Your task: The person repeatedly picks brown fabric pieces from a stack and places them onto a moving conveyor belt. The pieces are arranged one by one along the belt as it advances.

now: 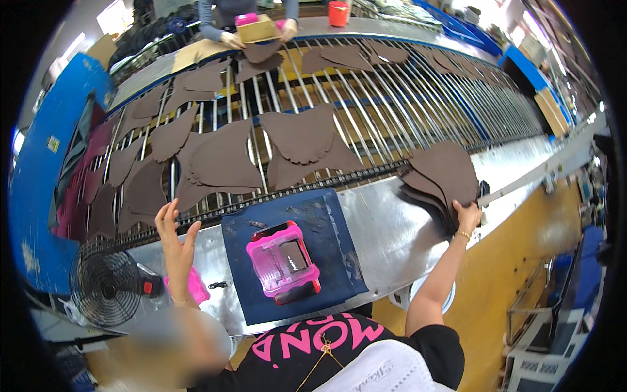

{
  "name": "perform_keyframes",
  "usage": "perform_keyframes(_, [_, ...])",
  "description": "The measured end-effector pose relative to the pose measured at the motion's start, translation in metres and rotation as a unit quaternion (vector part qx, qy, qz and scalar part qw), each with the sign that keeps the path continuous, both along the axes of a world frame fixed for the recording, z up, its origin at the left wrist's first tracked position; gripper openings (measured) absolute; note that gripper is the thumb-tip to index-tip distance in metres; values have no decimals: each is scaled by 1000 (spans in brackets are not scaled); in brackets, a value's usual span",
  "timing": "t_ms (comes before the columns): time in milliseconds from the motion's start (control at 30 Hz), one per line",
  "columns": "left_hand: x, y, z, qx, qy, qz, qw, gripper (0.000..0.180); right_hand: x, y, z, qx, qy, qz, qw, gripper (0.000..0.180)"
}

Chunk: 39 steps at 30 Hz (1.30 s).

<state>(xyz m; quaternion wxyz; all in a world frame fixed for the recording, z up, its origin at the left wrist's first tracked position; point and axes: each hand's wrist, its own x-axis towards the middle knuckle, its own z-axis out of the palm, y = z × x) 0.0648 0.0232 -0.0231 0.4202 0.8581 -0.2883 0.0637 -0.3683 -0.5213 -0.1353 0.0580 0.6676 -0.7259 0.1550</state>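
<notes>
Conveyor (444,108) of metal bars, spread with brown pieces (225,160), runs behind the metal worktop (385,255). At the worktop's right lies a brown stack (450,171); apparently a piece is being picked up, which calls for parting layers cleanly. Red bucket (337,14) beyond: I can't see inside. Right hand (466,217) pinches the stack's edge; left hand (175,238), loosely open, holds nothing.

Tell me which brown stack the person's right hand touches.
The stack over the metal table, gripped at its edge by the right hand; the others are over metal bars.
</notes>
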Motion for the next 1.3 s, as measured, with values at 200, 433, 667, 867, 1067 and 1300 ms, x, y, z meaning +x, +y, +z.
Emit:
perform_keyframes(200, [-11, -2, 3, 1, 8, -5, 1000, 58, 21, 19, 19, 7, -39, -47, 998, 73])
perform_keyframes(433, [-12, 6, -5, 10, -3, -6, 1000, 57, 12, 8, 21, 30, -13, 13, 999, 75])
perform_keyframes(667, [-11, 11, -8, -13, -3, -4, 1000, 57, -2, -14, 10, 59, -79, 29, 995, 79])
perform_keyframes(867, [-17, 7, -4, -30, 21, -33, 999, 54, 17, 9, 21, 62, -61, -26, 996, 75])
perform_keyframes(1067, [-20, 6, -4, -11, -19, -35, 999, 54, 30, 20, 31, 55, -32, -63, 996, 74])
perform_keyframes(1300, [-22, 9, -10, -4, 2, -33, 999, 54, 39, 23, 51, 102, -20, -38, 994, 64])
